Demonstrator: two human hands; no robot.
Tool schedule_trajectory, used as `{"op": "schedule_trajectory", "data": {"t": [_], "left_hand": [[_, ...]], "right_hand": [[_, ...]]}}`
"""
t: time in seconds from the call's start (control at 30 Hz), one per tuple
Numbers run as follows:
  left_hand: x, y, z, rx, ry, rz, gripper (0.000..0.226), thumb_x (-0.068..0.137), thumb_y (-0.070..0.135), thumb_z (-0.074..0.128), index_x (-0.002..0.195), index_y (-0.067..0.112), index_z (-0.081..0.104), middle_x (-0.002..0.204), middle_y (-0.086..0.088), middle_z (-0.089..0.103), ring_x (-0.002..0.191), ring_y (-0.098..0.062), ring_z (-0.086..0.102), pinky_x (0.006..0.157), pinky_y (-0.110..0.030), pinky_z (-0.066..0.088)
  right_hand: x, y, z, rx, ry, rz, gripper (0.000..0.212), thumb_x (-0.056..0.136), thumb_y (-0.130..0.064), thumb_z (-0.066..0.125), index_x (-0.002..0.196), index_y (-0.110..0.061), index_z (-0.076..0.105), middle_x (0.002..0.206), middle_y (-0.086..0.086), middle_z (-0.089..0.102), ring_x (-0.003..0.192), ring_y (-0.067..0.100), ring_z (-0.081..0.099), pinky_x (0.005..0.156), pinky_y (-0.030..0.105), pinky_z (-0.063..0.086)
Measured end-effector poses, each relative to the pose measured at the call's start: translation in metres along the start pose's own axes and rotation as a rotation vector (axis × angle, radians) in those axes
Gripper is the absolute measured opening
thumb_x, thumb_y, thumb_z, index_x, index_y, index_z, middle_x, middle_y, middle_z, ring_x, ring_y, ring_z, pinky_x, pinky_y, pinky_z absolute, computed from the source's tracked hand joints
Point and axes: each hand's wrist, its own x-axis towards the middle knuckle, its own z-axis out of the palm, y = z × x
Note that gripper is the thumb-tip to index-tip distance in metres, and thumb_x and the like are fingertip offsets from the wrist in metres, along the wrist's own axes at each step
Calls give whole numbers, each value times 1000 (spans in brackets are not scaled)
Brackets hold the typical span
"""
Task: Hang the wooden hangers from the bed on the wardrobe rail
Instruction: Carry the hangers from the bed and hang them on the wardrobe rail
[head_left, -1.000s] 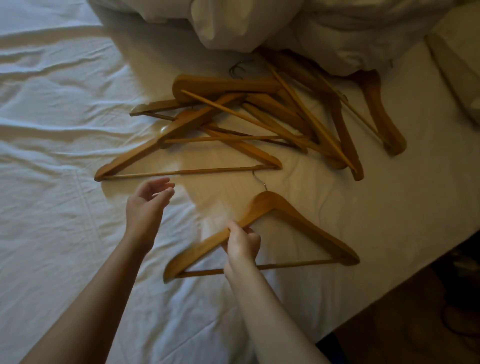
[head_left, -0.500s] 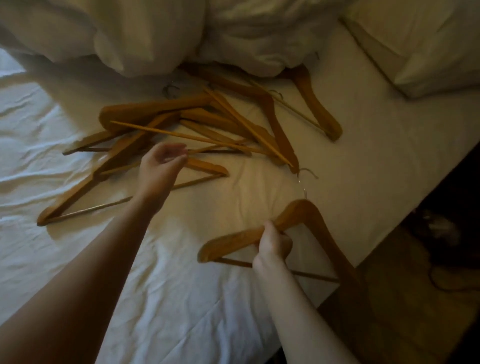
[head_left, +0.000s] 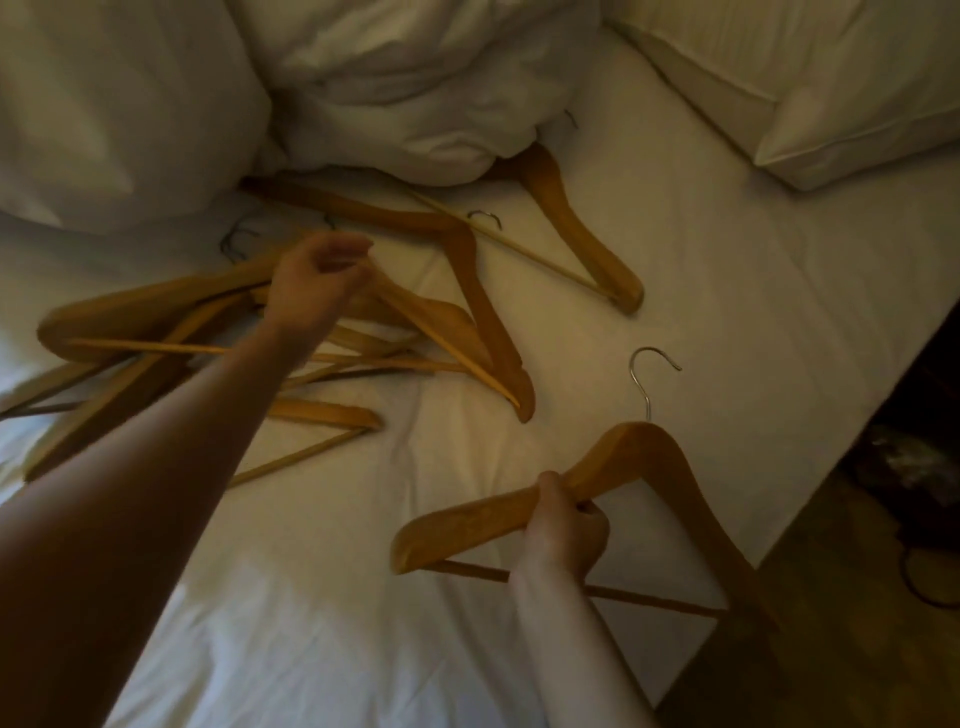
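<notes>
A: R hand (head_left: 563, 525)?
B: Fist wrapped round the left shoulder of one wooden hanger (head_left: 483, 519), just below the peak. Fingers curled tight on the wood, thumb on top. Hanger is over the near-right part of the bed (head_left: 727, 312), its right shoulder running out past the mattress edge. Its crossbar passes behind the wrist; metal hook (head_left: 649, 374) points up and away from the camera. Can't tell if it's lifted clear of the sheet.

A: L hand (head_left: 317, 283)?
B: Reaching into the pile of hangers (head_left: 208, 332) at mid-left. Fingers bent and drawn together near the top of one hanger in the pile, thumb close to them. Looks like a pinch, but blur means I can't tell whether they've actually got hold of the wood.

A: Rest of the hangers?
B: Pile is a tangle, several overlapping w/ bars crossing. One long hanger (head_left: 467, 270) lies angled across the middle of the bed, its end near the pile's edge. Another hanger (head_left: 582, 244) sits farther back, top tucked under the bunched duvet (head_left: 415, 78). Dark hooks poke out beside the duvet.

A: Anything else?
B: Pillow (head_left: 857, 104) at top right, well apart from the hangers. Wood floor (head_left: 857, 649) to the right of the bed, w/ a dark cable on it.
</notes>
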Motion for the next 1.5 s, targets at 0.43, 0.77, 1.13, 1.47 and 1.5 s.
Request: {"op": "schedule_trajectory", "data": {"t": [0.43, 0.77, 1.13, 1.47, 1.5], "left_hand": [[112, -11, 25, 121, -142, -34, 44, 79, 4, 68, 119, 15, 56, 91, 4, 60, 73, 2, 60, 54, -1, 44], [160, -34, 21, 738, -278, 37, 59, 76, 9, 66, 132, 11, 50, 128, -20, 57, 118, -34, 53, 98, -34, 45], [134, -22, -6, 1064, -169, 282, 41, 74, 2, 66, 115, 7, 66, 118, -25, 64, 112, -43, 56, 94, -46, 44], [70, 18, -44, 1005, -154, 280, 37, 74, 11, 71, 110, 12, 68, 108, -18, 69, 102, -35, 62, 88, -43, 49], [61, 21, -48, 973, -130, 262, 37, 73, 12, 72, 110, 12, 68, 107, -17, 69, 101, -34, 63, 87, -42, 48]], "right_hand": [[34, -13, 37, 60, 176, 61, 15, 78, -6, 68, 91, -7, 61, 75, 2, 59, 85, 25, 59, 79, 37, 47], [51, -10, 68, 123, 165, 39, 26, 78, -4, 65, 102, 3, 63, 95, 15, 68, 88, 28, 64, 80, 40, 52], [48, -6, 58, 110, 95, 22, 12, 80, -4, 65, 92, -2, 64, 89, 13, 69, 77, 20, 66, 75, 34, 55], [31, -14, 7, 111, 77, 53, 15, 84, -11, 61, 98, -6, 64, 100, 10, 67, 97, 25, 64, 95, 42, 50], [27, -15, 0, 119, 76, 57, 13, 86, -13, 59, 98, -8, 63, 99, 8, 66, 98, 24, 63, 96, 41, 49]]}}
